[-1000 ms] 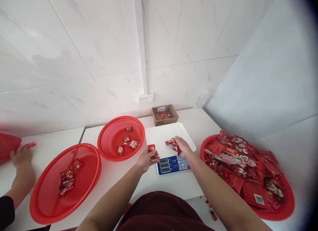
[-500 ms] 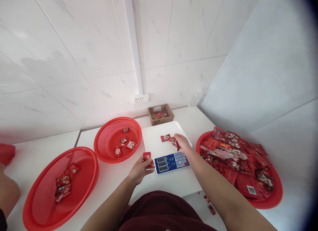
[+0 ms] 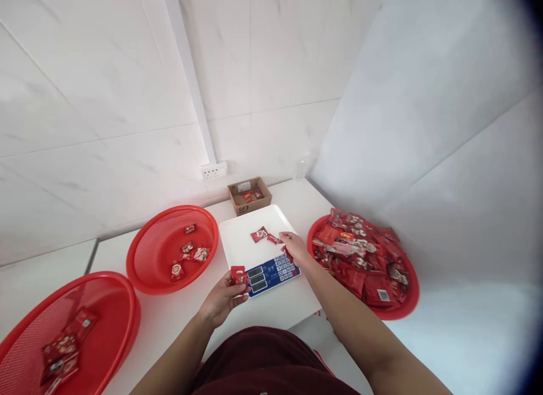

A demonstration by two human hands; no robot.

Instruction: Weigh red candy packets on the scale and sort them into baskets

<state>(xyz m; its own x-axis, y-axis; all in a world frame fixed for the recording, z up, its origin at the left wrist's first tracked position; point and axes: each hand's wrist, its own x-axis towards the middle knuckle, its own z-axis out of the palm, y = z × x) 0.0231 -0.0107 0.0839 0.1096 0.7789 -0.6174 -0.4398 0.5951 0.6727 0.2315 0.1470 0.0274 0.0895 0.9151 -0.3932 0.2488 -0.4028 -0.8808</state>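
A white scale [image 3: 237, 245] with a blue keypad sits in front of me on the white table. Two red candy packets [image 3: 259, 235] lie on its platform. My left hand [image 3: 222, 297] pinches a small red packet [image 3: 237, 275] just left of the scale's display. Over the scale's right edge, my right hand [image 3: 293, 249] is closed on another red packet, next to the packets on the platform.
A red basket [image 3: 384, 313] heaped with red packets stands at the right. A smaller red basket [image 3: 146, 273] with several packets is left of the scale, a bigger one [image 3: 123, 327] at the lower left. A cardboard box [image 3: 249, 196] sits by the wall.
The view has swung right and things shifted left in frame. My left hand drew back toward me with its packet. A second packet now lies on the platform. The other person's hand has left the view.
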